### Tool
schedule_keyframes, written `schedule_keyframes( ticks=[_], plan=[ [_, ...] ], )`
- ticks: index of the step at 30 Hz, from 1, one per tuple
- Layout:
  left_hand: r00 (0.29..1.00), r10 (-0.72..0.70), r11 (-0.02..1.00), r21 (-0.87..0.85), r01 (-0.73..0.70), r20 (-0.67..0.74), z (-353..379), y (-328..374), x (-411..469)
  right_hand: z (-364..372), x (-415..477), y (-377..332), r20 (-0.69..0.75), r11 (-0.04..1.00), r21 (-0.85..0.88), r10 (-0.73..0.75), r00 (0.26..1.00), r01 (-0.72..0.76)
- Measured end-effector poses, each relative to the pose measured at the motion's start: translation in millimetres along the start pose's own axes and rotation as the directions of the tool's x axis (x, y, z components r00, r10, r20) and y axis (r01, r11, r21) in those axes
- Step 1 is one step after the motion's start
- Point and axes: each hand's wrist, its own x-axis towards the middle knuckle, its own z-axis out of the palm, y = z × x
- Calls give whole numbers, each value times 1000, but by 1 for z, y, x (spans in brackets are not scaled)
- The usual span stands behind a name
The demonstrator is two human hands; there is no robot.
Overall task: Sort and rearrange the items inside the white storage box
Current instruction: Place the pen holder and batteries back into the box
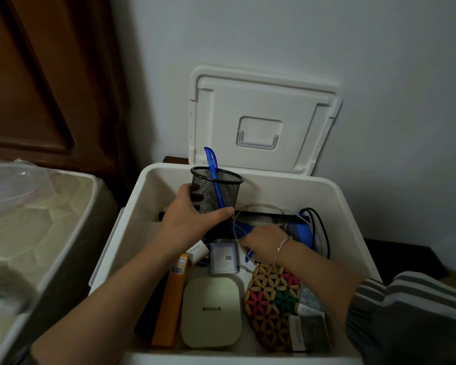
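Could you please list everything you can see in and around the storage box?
box: one, white, centre, open
lid: one, white, upright behind box
cup: one, black mesh, above box's back left
cup pen: one, blue, in cup
loose pen: one, blue, in right hand
carton: one, orange, box's left
case: one, cream, box's front middle
mat: one, beaded multicoloured, box's front right
charger: one, white, mid-box
comb: one, black, box's back
cables: several, white and black, box's back right
mattress: one, pale, left of box
left hand: one, grips cup
right hand: one, holds loose pen
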Motion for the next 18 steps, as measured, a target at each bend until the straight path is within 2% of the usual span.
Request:
schedule_keyframes(
  ticks=[7, 12, 15, 18],
  plan=[
    [1000, -1, 1000, -18, 1, 8, -1, -1, 1, -15, -3, 3, -5, 998, -50, -35, 999, 34],
    [1000, -4, 1000, -14, 4, -5, 0, -1, 0, -31, -8, 4, -151, 1000, -25, -5, 988, 1],
    [1000, -2, 1000, -17, 1, -13, 0, 0, 1, -47, -12, 6, -297, 994, 106, 62, 953, -32],
    [1000, -11, 1000, -7, 11, 9, 1, -2, 0, -66, -26, 9, -321, 911, 406, 223, 920, -79]
  ],
)
